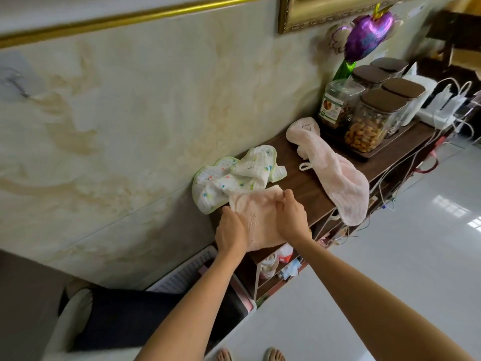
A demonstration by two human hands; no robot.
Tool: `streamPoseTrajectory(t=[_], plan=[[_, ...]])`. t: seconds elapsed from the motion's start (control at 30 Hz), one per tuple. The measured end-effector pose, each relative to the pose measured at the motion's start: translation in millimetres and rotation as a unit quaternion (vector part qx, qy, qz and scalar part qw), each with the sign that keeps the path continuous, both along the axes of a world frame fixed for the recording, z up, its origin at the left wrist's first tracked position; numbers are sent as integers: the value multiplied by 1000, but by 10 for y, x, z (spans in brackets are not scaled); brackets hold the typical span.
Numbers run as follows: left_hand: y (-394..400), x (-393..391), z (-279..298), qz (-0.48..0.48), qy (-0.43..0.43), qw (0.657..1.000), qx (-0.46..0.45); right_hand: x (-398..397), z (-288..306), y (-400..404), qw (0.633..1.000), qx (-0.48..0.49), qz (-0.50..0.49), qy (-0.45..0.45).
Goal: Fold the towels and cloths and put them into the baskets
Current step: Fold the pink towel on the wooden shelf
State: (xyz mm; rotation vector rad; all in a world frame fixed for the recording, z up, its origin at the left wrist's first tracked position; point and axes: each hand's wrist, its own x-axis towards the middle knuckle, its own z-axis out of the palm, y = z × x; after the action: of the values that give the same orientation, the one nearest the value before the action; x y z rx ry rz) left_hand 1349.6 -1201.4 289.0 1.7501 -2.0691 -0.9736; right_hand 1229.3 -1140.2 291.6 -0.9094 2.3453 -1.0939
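Both our hands, left hand (230, 231) and right hand (291, 216), grasp the peach towel (256, 217) on the shelf top (312, 183), mid-fold. At 12 o'clock the printed cloth (234, 175) and at 2 o'clock the pink towel (335, 173) lie unfolded; we judge most work remains, nothing visibly in the basket (182, 274) at 7 o'clock.

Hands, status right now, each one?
Left hand: grips the left edge of the peach towel.
Right hand: fingers curled, pinching the same towel's top.

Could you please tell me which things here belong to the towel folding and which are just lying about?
Job: peach towel held by left hand and right hand; printed muslin cloth; pink towel; white basket.
Lying about: nut jars; purple foil balloon; charging cables.
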Motion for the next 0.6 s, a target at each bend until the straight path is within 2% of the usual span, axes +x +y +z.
streamPoseTrajectory(t=[0.1, 0.23, 0.3, 0.43, 0.53, 0.6], plan=[[50, 21, -100, -34, -2, 999, -26, -14, -98, 60, 999, 18, 30, 18], [116, 2, -157, -29, -11, 999, -45, 0, -156, 118, 998, -1, 39, 49], [151, -23, -169, -26, -37, 997, -60, 12, -191, 125, 990, 4, 54, 132], [192, 5, -181, -14, -83, 990, -111, -90, -376, 152, 937, 66, 137, 314], [101, 117, -308, -114, -91, 945, -294, -141, -400, 131, 912, 53, 196, 357], [29, 175, -429, -244, -98, 904, -336, -105, -422, 125, 910, 70, 245, 327]])
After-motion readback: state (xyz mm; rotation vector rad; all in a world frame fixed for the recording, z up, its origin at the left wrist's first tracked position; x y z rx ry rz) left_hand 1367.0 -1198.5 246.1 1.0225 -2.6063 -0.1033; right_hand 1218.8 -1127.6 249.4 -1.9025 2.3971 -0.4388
